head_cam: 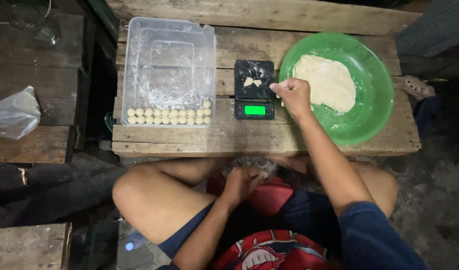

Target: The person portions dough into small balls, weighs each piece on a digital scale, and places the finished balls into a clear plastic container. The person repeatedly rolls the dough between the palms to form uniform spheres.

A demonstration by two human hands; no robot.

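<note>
right hand fingers pinched together at the edge of the black scale, two dough bits just left of its fingertips | left hand curled shut in the lap (contents hidden) | dough slab in green bowl right beside right hand | clear tub with dough balls farther left

We see one screen: a small rectangular display glowing bright green, set in the front edge of the black kitchen scale. Well to the left of the scale, on the dark wooden boards, lies a crumpled clear plastic bag, pale and whitish. Just left of the scale stands a clear rectangular plastic container, dusted white inside.
</note>
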